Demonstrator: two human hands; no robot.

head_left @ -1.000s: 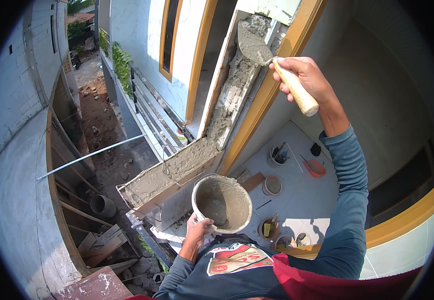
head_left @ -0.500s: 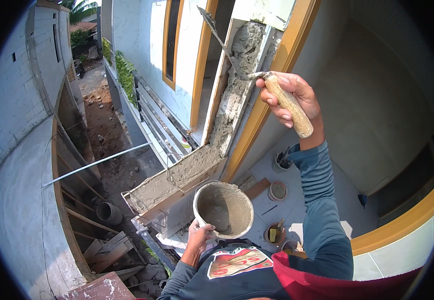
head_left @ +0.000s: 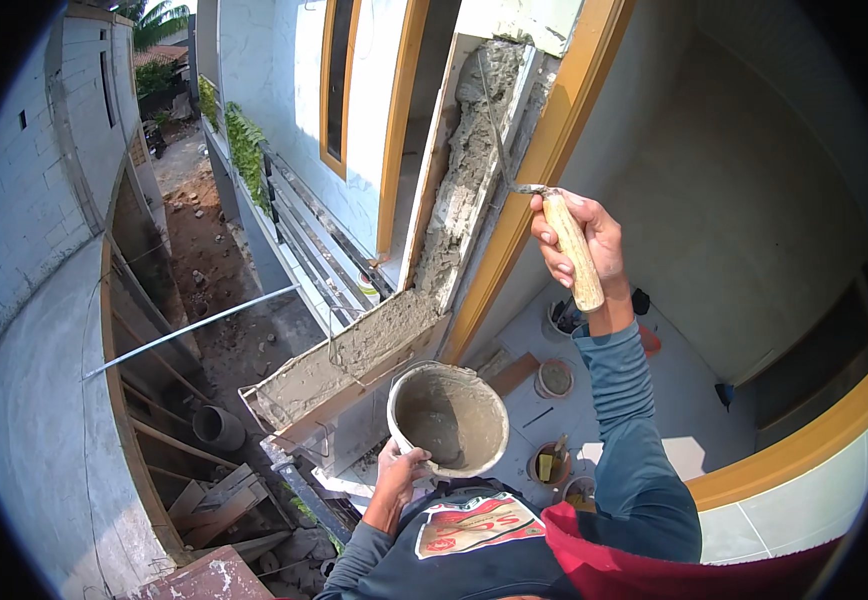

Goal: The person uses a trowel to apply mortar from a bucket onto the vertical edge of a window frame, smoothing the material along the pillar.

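My right hand (head_left: 586, 240) is closed round the wooden handle of a trowel (head_left: 572, 250). Its thin metal neck and blade reach up and left over the wet mortar (head_left: 464, 175), which lies in a long channel between boards; the blade is seen nearly edge-on, and whether it touches the mortar I cannot tell. With my left hand (head_left: 401, 478) I grip the rim of a mortar-smeared bucket (head_left: 448, 420), tilted so its inside shows some grey mortar at the bottom. Just beyond the bucket, a second mortar-filled wooden form (head_left: 349, 360) joins the channel at a corner.
An orange-brown frame (head_left: 544, 190) runs along the channel's right side. Several small buckets, one a round pail (head_left: 554, 378), stand on the tiled floor below. To the left lies a drop with rubble, crossed by a pale pole (head_left: 194, 328), beside a curved concrete ledge (head_left: 44, 430).
My right hand has come down a little and the trowel has swung, its blade moving right and down over the channel. The left hand and bucket stay nearly still.
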